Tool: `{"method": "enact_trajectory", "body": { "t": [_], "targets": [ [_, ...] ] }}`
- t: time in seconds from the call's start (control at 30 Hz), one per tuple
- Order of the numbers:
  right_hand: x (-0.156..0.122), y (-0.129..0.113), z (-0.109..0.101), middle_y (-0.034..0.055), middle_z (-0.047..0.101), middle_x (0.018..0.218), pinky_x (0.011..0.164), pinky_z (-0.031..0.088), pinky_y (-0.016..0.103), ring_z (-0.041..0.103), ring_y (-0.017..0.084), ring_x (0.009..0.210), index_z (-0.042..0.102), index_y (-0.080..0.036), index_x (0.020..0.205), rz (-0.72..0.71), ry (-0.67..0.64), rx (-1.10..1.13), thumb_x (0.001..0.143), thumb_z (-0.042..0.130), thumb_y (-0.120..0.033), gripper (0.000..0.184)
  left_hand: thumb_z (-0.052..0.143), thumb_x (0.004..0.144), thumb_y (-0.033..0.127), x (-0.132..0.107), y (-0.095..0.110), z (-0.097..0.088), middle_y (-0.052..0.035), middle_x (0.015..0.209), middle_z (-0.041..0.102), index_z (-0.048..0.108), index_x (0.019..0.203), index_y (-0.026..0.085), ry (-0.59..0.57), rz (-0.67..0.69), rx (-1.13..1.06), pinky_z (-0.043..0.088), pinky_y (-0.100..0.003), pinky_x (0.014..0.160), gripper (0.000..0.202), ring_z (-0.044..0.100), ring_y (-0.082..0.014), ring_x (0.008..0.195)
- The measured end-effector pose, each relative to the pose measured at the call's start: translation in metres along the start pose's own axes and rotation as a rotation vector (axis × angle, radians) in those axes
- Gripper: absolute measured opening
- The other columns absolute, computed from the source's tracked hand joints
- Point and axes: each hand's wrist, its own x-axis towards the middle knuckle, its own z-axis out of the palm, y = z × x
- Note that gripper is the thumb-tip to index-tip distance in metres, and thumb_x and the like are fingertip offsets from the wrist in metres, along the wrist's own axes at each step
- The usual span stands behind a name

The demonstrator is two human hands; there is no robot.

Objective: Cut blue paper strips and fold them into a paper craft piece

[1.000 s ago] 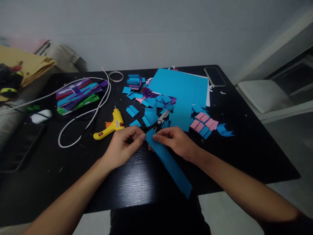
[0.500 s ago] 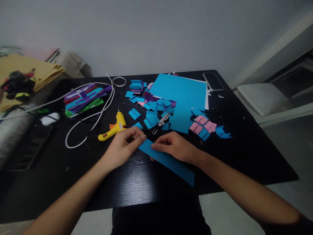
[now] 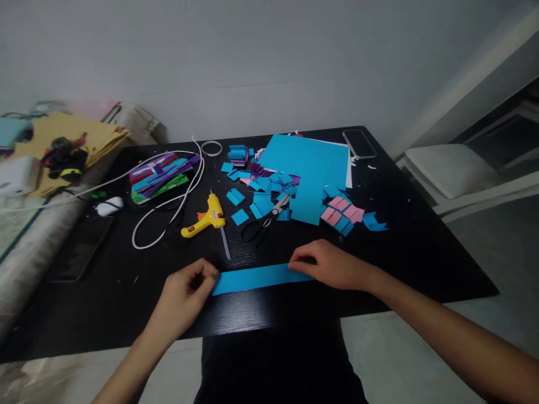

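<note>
A long blue paper strip (image 3: pixel 255 278) stretches between my hands, close to the front edge of the black table. My left hand (image 3: pixel 185 289) pinches its left end between thumb and fingers. Near its right end, my right hand (image 3: pixel 326 262) grips the strip and hides part of it. Beyond the strip lies a pair of scissors (image 3: pixel 267 220) with black handles. A yellow glue gun (image 3: pixel 206 217) with a clear glue stick (image 3: pixel 225 242) rests to the left of the scissors.
A large blue paper sheet (image 3: pixel 309 163) lies at the back, with folded blue pieces (image 3: pixel 263 203) and pink pieces (image 3: pixel 343 210) around it. A looped white cable (image 3: pixel 145 247) and a bundle of coloured strips (image 3: pixel 162 175) lie left. A phone (image 3: pixel 359 143) is at back right.
The strip has turned from slanting to nearly level and moved onto the table front. My hands have spread apart, left hand to the left, uncovering the glue stick and scissor handles.
</note>
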Motion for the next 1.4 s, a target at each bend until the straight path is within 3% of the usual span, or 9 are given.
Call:
{"method": "enact_trajectory", "body": {
  "t": [0.07, 0.13, 0.23, 0.3, 0.47, 0.63, 0.7, 1.07, 1.4],
  "targets": [
    [-0.003, 0.0, 0.007, 0.0039, 0.078, 0.095, 0.072, 0.047, 0.029, 0.07, 0.017, 0.081, 0.077, -0.019, 0.105, -0.001, 0.053, -0.027, 0.098, 0.066, -0.036, 0.021, 0.058, 0.097, 0.038, -0.009, 0.001, 0.01, -0.0031, 0.086, 0.069, 0.068, 0.094, 0.019, 0.14, 0.096, 0.173, 0.052, -0.03, 0.063, 0.022, 0.065, -0.019, 0.072],
    [-0.004, 0.002, 0.014, 0.0035, 0.077, 0.096, 0.072, 0.048, 0.03, 0.07, 0.017, 0.081, 0.072, -0.019, 0.107, -0.012, 0.077, -0.046, 0.1, 0.065, -0.036, 0.02, 0.058, 0.099, 0.031, -0.016, 0.006, 0.024, -0.0095, 0.108, 0.072, 0.069, 0.114, 0.018, 0.282, 0.292, 0.291, 0.057, -0.04, 0.084, 0.023, 0.069, -0.0261, 0.099],
    [-0.005, 0.004, 0.022, 0.003, 0.075, 0.098, 0.078, 0.05, 0.031, 0.071, 0.019, 0.089, 0.069, -0.02, 0.104, -0.077, 0.142, -0.137, 0.101, 0.064, -0.032, 0.013, 0.056, 0.1, 0.017, -0.021, 0.016, 0.048, -0.0116, 0.128, 0.07, 0.067, 0.129, 0.021, 0.181, 0.591, 0.337, 0.057, -0.044, 0.096, 0.031, 0.068, -0.0271, 0.116],
    [-0.006, 0.005, 0.027, 0.0049, 0.073, 0.102, 0.079, 0.052, 0.033, 0.072, 0.021, 0.091, 0.069, -0.019, 0.104, -0.1, 0.212, -0.277, 0.101, 0.065, -0.028, 0.01, 0.055, 0.1, 0.013, -0.02, 0.019, 0.06, -0.0124, 0.13, 0.071, 0.066, 0.133, 0.019, 0.157, 0.682, 0.346, 0.057, -0.047, 0.099, 0.035, 0.068, -0.0284, 0.12],
    [-0.009, 0.006, 0.037, 0.0124, 0.069, 0.111, 0.066, 0.056, 0.035, 0.071, 0.024, 0.084, 0.07, -0.014, 0.111, -0.186, 0.37, -0.63, 0.1, 0.064, -0.026, 0.017, 0.056, 0.101, 0.013, -0.013, 0.017, 0.068, -0.0119, 0.129, 0.074, 0.066, 0.134, 0.017, 0.137, 0.706, 0.333, 0.059, -0.051, 0.099, 0.035, 0.068, -0.0299, 0.122],
    [-0.008, 0.01, 0.053, 0.0126, 0.073, 0.109, 0.09, 0.06, 0.039, 0.068, 0.024, 0.105, 0.073, -0.012, 0.106, -0.642, 0.398, -0.644, 0.101, 0.048, -0.003, 0.027, 0.055, 0.101, 0.013, -0.013, 0.02, 0.064, -0.0122, 0.128, 0.074, 0.068, 0.132, 0.015, 0.126, 0.685, 0.346, 0.061, -0.052, 0.098, 0.033, 0.068, -0.0301, 0.121],
    [-0.008, 0.011, 0.059, 0.0131, 0.074, 0.112, 0.094, 0.06, 0.04, 0.068, 0.024, 0.109, 0.073, -0.011, 0.108, -0.739, 0.39, -0.646, 0.1, 0.046, 0.0, 0.031, 0.055, 0.101, 0.013, -0.014, 0.021, 0.064, -0.0129, 0.128, 0.074, 0.068, 0.131, 0.013, 0.128, 0.69, 0.36, 0.061, -0.052, 0.097, 0.032, 0.068, -0.0303, 0.12],
    [-0.011, 0.009, 0.058, 0.0136, 0.077, 0.115, 0.09, 0.06, 0.039, 0.071, 0.024, 0.108, 0.074, -0.013, 0.115, -0.737, 0.349, -0.778, 0.101, 0.05, -0.003, 0.029, 0.056, 0.102, 0.012, -0.016, 0.025, 0.065, -0.0121, 0.123, 0.077, 0.071, 0.12, 0.011, 0.119, 0.69, 0.376, 0.064, -0.047, 0.092, 0.024, 0.072, -0.0284, 0.112],
    [-0.011, 0.009, 0.064, 0.013, 0.078, 0.109, 0.089, 0.061, 0.039, 0.071, 0.024, 0.102, 0.072, -0.012, 0.123, -0.73, 0.315, -0.77, 0.101, 0.051, -0.003, 0.032, 0.041, 0.101, 0.005, -0.015, 0.031, 0.059, -0.018, 0.119, 0.076, 0.069, 0.121, 0.005, 0.053, 0.779, 0.462, 0.067, -0.046, 0.089, 0.034, 0.074, -0.029, 0.108]
  ]
}}
